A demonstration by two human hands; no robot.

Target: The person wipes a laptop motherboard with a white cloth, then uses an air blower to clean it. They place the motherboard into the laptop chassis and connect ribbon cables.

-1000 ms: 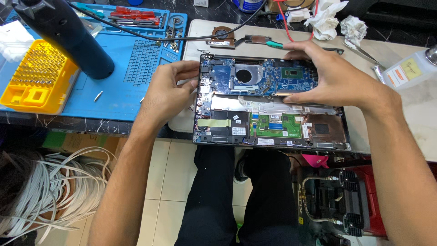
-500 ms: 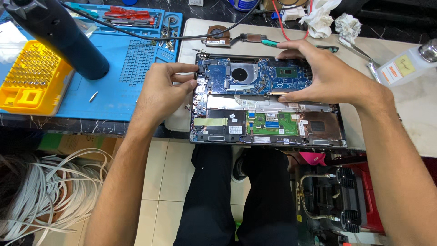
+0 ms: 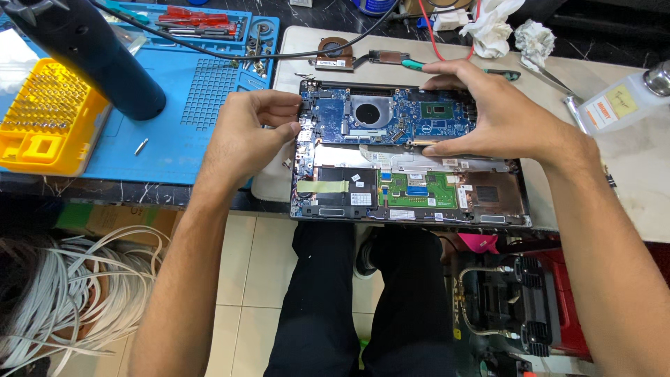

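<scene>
Laptop (image 3: 412, 209) lies open-bottomed at the bench edge, over the person's lap, on a pale mat (image 3: 293, 52). Blue board (image 3: 363, 119) sits in the rear half of the chassis; green board (image 3: 419, 188) and a flat yellow ribbon (image 3: 328, 186) in the front half.

Left hand (image 3: 244, 136): fingers curled, tips pinching the board's left edge at the port side. Right hand (image 3: 488, 115): spread wide over the board's right end, thumb along its front edge, fingers over the rear edge. Both grip the board only.

Versus half a second ago: same grips. Left fingertips sit tighter at the board's corner, right hand much as before. Whether the board has lifted, can't tell. A second ago the left hand lay flatter along the laptop's left side.

Around it:
- Fan (image 3: 333, 50) with heatpipe (image 3: 380, 57), out of the chassis, just behind the laptop on the mat.
- Green-handled tool (image 3: 419, 65) beside the heatpipe, partly behind the right hand.
- Crumpled tissues (image 3: 513, 31) at rear right.
- Clear bottle (image 3: 621, 101) lying at far right.
- Blue work mat (image 3: 181, 132) to the left; loose screw (image 3: 141, 146) on it.
- Red-handled drivers (image 3: 195, 19) lie in the mat's rear tray slots.
- Yellow bit case (image 3: 42, 119), open, rows of bits in it, at left edge.
- Dark cylinder (image 3: 98, 56) stands on the blue mat, its cable running right.
- White cable bundle (image 3: 63, 300) on the floor, lower left.
</scene>
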